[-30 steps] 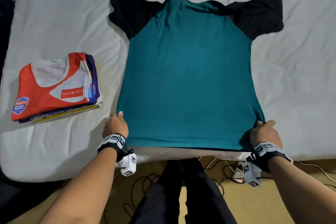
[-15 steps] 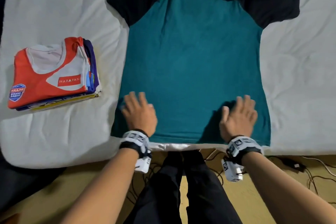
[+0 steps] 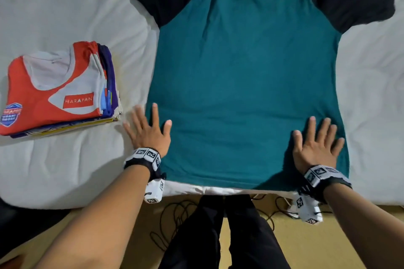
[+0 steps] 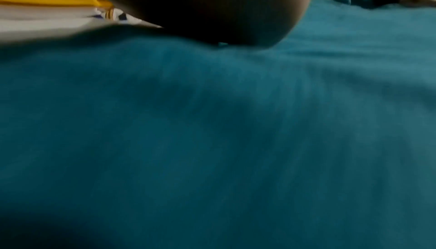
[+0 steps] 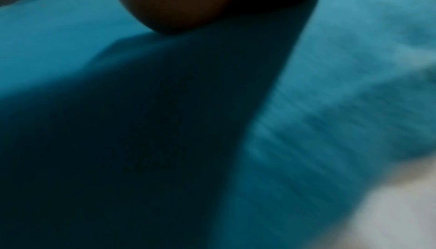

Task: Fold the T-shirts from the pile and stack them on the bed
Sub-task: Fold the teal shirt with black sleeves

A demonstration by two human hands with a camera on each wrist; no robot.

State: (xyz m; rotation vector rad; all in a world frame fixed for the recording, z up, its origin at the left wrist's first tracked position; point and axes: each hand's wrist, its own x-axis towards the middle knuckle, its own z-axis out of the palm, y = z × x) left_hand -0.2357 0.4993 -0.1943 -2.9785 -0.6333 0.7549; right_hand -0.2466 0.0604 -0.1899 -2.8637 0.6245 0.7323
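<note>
The teal T-shirt [image 3: 244, 85] is lying spread flat on the bed [image 3: 54, 172], right of the folded stack [image 3: 56, 91]; the left hand [image 3: 148, 131] and right hand [image 3: 314, 148] are pressing its lower corners, fingers splayed, gripping nothing

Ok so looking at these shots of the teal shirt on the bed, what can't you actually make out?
- Teal shirt collar: cut off by the head view's top edge.
- Left hand fingers: hidden in the left wrist view behind the dark palm heel filling the top.
- Right hand fingers: likewise hidden in the blurred right wrist view.
- Folded stack: lower shirts show only as edges beneath the red-and-white top shirt; their number is unclear.
</note>
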